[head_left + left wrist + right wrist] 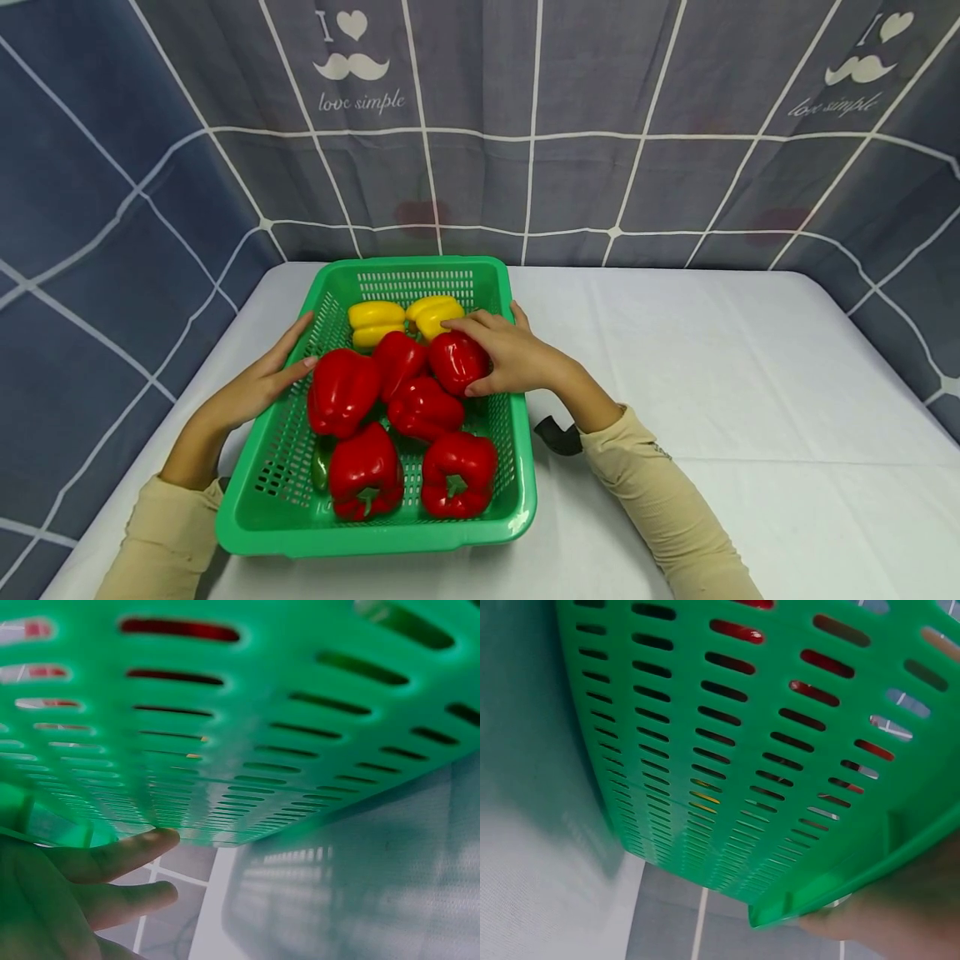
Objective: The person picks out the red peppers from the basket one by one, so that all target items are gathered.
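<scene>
A green plastic basket (378, 546) with slotted walls holds several red bell peppers (343, 392), two yellow bell peppers (377, 323) and a partly hidden green vegetable (321, 468). My right hand (508, 354) reaches over the basket's right rim and grips a red bell pepper (456, 362), its fingers above and thumb below. At the left rim rests my left hand (258, 383), thumb over the edge beside the largest red pepper. The left wrist view shows fingers (127, 851) straight and spread along the basket's outer wall. In the right wrist view the basket hides the held pepper.
A white-covered table (720, 375) carries the basket on its left part. Grey curtains (570, 125) with white lines rise behind and at both sides. A black curved piece (558, 436) sits under the right wrist.
</scene>
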The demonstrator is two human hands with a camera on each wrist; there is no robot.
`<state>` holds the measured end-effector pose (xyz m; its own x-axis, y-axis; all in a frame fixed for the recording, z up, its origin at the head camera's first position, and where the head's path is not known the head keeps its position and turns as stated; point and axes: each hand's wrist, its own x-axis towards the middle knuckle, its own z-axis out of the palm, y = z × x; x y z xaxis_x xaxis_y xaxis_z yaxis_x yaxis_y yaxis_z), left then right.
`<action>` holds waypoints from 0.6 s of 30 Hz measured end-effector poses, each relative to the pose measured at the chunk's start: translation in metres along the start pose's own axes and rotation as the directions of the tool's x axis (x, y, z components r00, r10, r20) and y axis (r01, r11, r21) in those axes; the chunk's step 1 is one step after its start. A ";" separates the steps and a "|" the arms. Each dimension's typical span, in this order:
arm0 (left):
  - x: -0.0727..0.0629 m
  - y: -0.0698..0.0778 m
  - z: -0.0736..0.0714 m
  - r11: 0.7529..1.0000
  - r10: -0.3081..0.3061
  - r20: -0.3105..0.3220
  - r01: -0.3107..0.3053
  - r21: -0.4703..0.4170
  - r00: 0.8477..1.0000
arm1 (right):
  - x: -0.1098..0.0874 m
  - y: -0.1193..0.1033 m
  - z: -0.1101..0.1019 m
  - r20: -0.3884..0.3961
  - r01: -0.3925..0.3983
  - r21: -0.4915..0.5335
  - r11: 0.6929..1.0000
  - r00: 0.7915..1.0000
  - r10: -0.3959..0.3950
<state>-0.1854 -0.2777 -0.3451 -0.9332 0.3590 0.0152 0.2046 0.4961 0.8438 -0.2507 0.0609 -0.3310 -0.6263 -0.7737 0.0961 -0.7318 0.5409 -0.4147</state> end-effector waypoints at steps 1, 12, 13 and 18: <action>0.000 0.000 0.000 1.000 0.001 0.000 -0.001 0.001 1.000 | 0.000 0.000 0.000 -0.003 0.003 0.004 1.000 1.000 -0.003; 0.000 0.000 0.000 1.000 -0.004 0.002 0.004 -0.002 1.000 | 0.000 0.002 0.000 -0.028 0.014 0.063 0.998 1.000 -0.012; 0.000 0.000 0.000 1.000 -0.004 0.002 0.004 -0.002 1.000 | 0.000 0.002 0.000 -0.030 0.014 0.068 0.998 0.999 -0.012; 0.000 0.000 0.000 1.000 -0.003 -0.001 0.003 0.003 1.000 | 0.000 0.003 -0.001 -0.041 0.013 0.092 0.996 0.999 -0.009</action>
<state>-0.1852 -0.2781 -0.3454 -0.9343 0.3561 0.0131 0.2023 0.4998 0.8422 -0.2532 0.0624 -0.3313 -0.6299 -0.7644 0.1373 -0.7123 0.4981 -0.4945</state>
